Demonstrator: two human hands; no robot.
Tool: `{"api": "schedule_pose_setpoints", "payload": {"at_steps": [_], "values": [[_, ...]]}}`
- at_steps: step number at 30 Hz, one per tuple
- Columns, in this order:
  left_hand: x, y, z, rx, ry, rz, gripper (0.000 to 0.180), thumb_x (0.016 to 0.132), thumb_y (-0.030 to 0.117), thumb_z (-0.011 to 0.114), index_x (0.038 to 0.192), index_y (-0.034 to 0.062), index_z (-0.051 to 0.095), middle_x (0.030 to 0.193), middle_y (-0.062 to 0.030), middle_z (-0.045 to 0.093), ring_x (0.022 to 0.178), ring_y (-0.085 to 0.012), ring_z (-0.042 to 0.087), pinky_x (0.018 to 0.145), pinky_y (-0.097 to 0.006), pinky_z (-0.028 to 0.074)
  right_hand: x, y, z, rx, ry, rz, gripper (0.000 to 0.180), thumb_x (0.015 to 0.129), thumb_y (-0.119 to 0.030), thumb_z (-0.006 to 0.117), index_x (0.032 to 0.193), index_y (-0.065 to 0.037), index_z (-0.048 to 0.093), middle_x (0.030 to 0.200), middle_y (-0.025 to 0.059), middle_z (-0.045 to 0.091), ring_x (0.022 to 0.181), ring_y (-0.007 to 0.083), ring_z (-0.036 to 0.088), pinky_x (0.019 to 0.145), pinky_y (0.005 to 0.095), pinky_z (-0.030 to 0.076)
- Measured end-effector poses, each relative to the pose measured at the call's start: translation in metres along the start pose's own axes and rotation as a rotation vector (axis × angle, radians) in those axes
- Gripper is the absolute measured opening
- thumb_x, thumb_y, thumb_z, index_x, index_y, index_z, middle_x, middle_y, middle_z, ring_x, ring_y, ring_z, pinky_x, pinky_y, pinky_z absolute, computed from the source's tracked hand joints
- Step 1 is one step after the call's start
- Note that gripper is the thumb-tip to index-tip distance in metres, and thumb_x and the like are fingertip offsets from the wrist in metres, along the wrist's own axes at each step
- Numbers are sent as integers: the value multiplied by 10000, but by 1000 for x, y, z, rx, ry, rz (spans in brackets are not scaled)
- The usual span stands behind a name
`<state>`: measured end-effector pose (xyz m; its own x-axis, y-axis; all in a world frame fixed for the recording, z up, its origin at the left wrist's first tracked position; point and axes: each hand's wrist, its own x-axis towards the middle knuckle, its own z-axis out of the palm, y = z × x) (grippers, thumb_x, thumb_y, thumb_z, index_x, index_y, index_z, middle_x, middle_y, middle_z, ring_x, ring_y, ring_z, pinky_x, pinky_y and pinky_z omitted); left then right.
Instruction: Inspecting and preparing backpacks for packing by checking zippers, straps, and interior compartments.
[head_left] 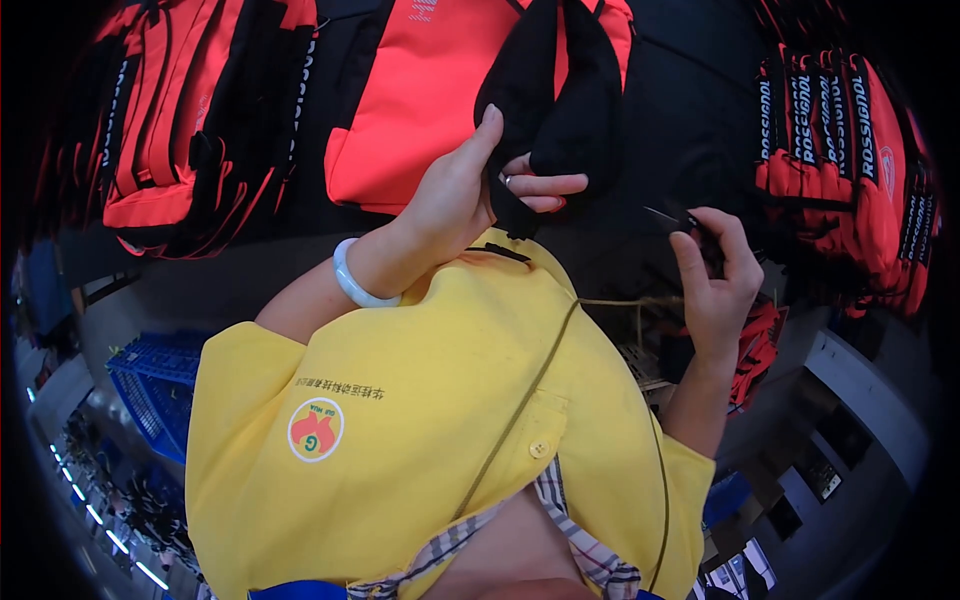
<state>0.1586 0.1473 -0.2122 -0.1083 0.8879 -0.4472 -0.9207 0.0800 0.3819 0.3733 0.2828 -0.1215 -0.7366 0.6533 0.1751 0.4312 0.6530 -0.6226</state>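
- Dark tabletop [690,120]; I see red-and-black bags grouped left [155,150] and right [870,160].
- Red backpack [410,120] lies mid-table, long axis running away, leaning slightly right.
- Black strap [582,130] overlaps its right side, long axis roughly up-down.
- Left hand [455,185] grips strap, thumb up, fingertips pointing right.
- Right hand [722,275] pinches small bladed tool [686,220], tip pointing left, forearm raised.

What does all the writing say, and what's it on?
I can't copy words out, but here's where they are:
Right bags: big white letters, clear.
Left bags: white letters along black edges.
Middle bag: pale marks near the top, too small to read.
Yellow shirt: one upside-down dark line, plus letters in a round badge.
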Motion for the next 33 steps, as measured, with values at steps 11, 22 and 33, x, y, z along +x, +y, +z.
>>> {"api": "schedule_pose_setpoints", "payload": {"at_steps": [11, 22, 33], "values": [[-17, -4, 10, 19, -33, 8, 679, 1019, 515, 338, 1260, -119, 383, 1172, -246, 612, 1007, -333, 680, 798, -303, 579, 54, -25, 14, -417, -144, -505, 251, 808, -254, 746, 845, -57, 594, 709, 46, 616, 598, 228, 614, 511, 318, 455], [-21, -6, 7, 10, -61, -7, 663, 1018, 515, 340, 1298, -85, 368, 1207, -234, 588, 1046, -365, 662, 781, -306, 578, 60, -33, 19, -545, -174, -664, 291, 764, -278, 760, 818, -91, 545, 676, 5, 555, 606, 169, 612, 499, 293, 448], [-21, -8, 7, 20, -55, -10, 655, 1017, 508, 356, 1301, -82, 365, 1208, -211, 586, 1041, -360, 665, 792, -305, 576, 51, -26, 6, -478, -175, -552, 241, 792, -264, 756, 826, -79, 605, 712, 33, 628, 583, 217, 614, 512, 303, 451]]}}
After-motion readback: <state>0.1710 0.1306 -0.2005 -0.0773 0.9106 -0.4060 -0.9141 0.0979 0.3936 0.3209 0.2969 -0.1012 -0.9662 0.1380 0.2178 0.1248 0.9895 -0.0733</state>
